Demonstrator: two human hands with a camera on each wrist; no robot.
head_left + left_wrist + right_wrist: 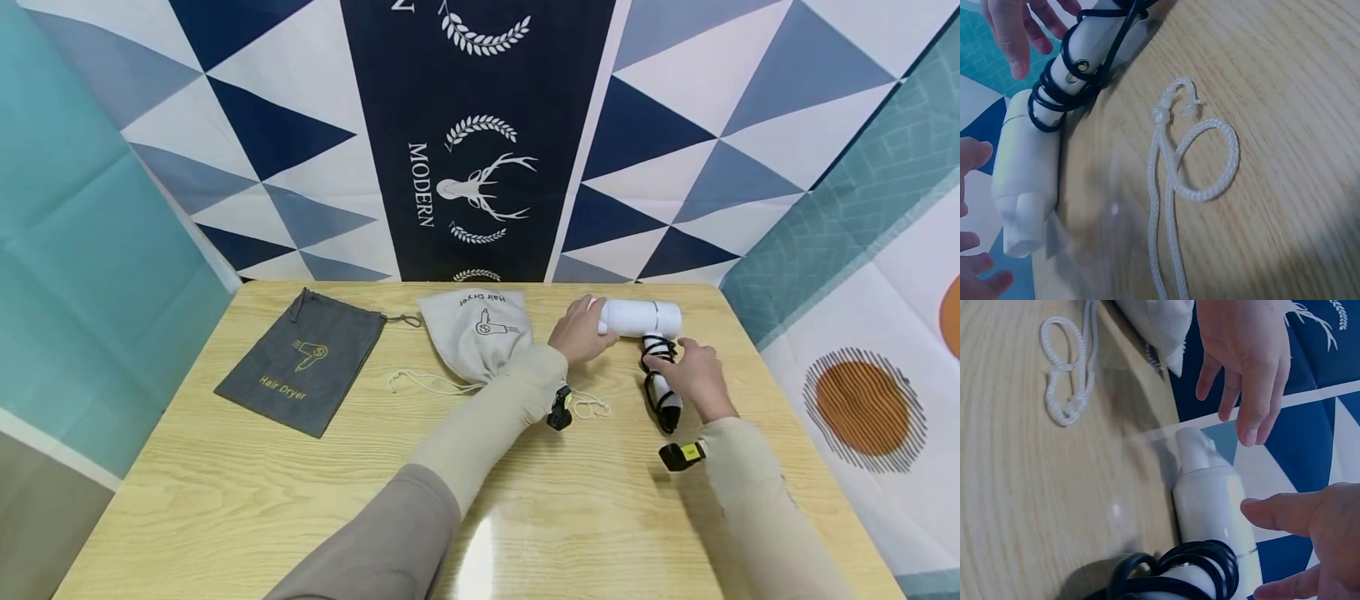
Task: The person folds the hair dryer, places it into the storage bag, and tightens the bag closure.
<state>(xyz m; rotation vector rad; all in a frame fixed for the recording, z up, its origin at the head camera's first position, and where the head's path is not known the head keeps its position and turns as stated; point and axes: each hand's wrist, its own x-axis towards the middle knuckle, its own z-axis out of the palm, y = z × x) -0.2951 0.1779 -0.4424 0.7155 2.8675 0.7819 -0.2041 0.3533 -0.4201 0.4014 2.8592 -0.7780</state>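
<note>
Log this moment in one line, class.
hair dryer: lying on table; left hand: near nozzle; right hand: near cord-wrapped handle; grip: none

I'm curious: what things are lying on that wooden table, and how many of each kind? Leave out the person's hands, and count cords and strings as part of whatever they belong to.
Hair dryer: 1
Drawstring bags (dark grey bag, off-white bag): 2
Total: 3

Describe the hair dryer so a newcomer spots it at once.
Find the wooden table, then its far right area. There, between the left hand and right hand, lies the hair dryer: a white barrel with a handle. Unlike its neighbours, the grey drawstring bag and off-white drawstring bag, it has a black cord wound round that handle.
</note>
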